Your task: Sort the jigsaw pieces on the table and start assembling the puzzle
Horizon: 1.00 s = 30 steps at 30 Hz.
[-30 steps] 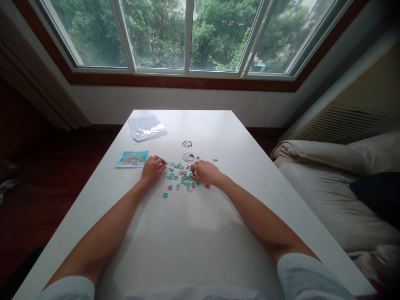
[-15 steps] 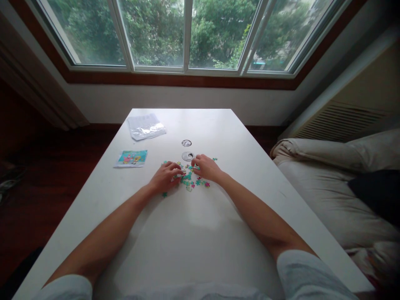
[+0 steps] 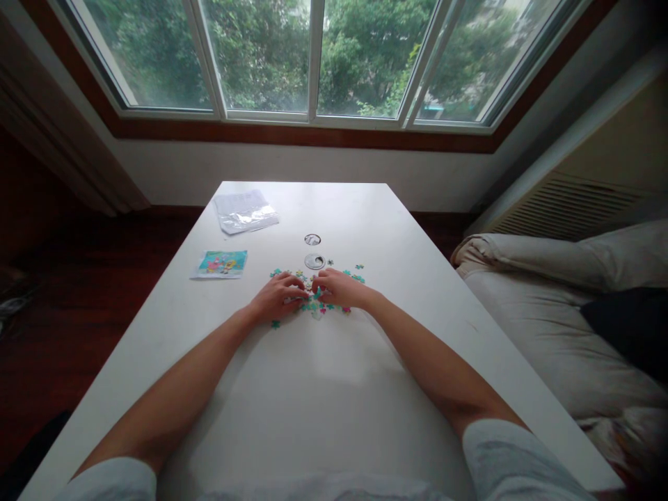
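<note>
Colourful jigsaw puzzle pieces [image 3: 313, 306], mostly teal with some pink and yellow, lie in a loose heap on the white table [image 3: 313, 390]. At the heap's left side rests my left hand [image 3: 279, 296], fingers bent and apart over the pieces, some of which it hides. My right hand [image 3: 343, 287] reaches in from the other side, its fingers pinched at a teal puzzle piece [image 3: 318, 293]. The two hands' fingertips are close together but apart. Just beyond the heap lies a round grey-and-white disc [image 3: 314, 261], with a small dark puzzle piece [image 3: 330, 262] beside it.
A smaller oval-looking disc [image 3: 312, 239] lies farther back. To the left are a colourful picture card [image 3: 223, 264] and a clear plastic bag [image 3: 245, 211]. A single teal piece [image 3: 275, 325] lies apart near my left wrist. A cushioned sofa [image 3: 563, 313] stands at the right.
My right hand has moved down and slightly left from beside the disc into the heap, uncovering the small dark piece. Its fingers have closed in. The left hand has barely moved.
</note>
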Motion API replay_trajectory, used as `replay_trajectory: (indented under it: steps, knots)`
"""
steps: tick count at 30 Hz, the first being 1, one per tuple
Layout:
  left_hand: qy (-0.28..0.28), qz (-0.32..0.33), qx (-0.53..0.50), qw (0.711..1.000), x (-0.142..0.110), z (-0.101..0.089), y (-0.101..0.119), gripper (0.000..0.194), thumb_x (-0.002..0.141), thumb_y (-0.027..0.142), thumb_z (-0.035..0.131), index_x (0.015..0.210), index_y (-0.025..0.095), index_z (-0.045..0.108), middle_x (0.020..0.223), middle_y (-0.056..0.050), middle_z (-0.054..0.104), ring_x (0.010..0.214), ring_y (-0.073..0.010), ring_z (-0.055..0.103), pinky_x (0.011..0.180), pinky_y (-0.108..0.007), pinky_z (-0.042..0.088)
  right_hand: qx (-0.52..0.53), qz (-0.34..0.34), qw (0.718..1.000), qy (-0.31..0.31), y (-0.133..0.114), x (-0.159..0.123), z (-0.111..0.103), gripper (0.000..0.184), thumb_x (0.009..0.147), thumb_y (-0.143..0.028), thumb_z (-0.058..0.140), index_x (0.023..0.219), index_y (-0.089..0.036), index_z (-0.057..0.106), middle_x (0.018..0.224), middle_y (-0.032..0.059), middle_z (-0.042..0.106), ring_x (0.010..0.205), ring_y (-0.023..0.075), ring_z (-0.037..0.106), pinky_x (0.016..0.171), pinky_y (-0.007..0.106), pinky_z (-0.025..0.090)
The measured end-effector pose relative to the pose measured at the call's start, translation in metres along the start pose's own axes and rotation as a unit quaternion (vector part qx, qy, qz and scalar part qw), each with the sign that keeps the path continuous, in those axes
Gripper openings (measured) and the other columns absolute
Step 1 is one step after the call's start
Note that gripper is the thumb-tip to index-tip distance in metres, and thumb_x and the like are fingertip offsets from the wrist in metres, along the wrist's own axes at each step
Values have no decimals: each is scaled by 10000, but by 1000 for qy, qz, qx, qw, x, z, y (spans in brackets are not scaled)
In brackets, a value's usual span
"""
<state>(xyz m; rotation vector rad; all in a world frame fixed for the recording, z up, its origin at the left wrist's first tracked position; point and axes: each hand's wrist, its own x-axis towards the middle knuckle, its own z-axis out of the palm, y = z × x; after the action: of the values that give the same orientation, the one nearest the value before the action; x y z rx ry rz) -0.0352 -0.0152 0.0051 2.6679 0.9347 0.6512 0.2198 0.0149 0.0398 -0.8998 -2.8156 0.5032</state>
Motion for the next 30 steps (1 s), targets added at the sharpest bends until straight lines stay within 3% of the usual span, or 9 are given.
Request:
replay_trajectory:
  steps: [4,10,15,20,26,30]
  knots:
    - [14,-12,4,1000,-1,0,-1,227,939,288,613,1119,311,750,1119,-39,697,1041,-213,574,975,-384,449,13,-5,1000,-22,-1,-1,-4,153,805,-129,678,940,-184,721,923,57,625,903,184,564,809,264,409]
    - [16,-13,10,1000,-2,3,-6,202,962,282,580,1054,284,759,1098,-46,709,1027,-213,579,964,-386,466,-3,9,1000,-26,-1,-2,-6,228,774,-40,634,928,-182,723,929,65,640,928,195,571,822,272,405]
    - [39,-32,10,999,-2,3,-8,185,962,278,582,1016,279,759,1073,-52,717,1017,-216,589,952,-392,487,-13,-15,998,54,-5,4,6,99,895,-193,639,955,-190,719,939,67,655,951,205,560,860,303,404]
    - [31,-32,13,999,0,-1,-3,148,939,269,608,976,275,751,1067,-46,714,1024,-216,588,961,-392,488,-31,9,997,68,-13,9,20,152,896,-334,695,974,-207,724,942,63,655,968,215,556,861,308,402]
    - [22,-25,32,999,0,-1,-3,115,917,256,626,943,269,738,1074,-43,713,1036,-218,585,984,-397,468,-44,41,997,57,-17,7,20,162,893,-296,675,1025,-213,718,958,66,651,984,215,555,878,307,395]
    - [28,-29,35,999,-1,0,-4,118,923,255,619,960,264,730,1087,-39,713,1046,-220,584,995,-405,461,-54,29,996,64,-15,7,18,97,870,-243,667,945,-201,712,933,61,657,946,209,555,854,299,388]
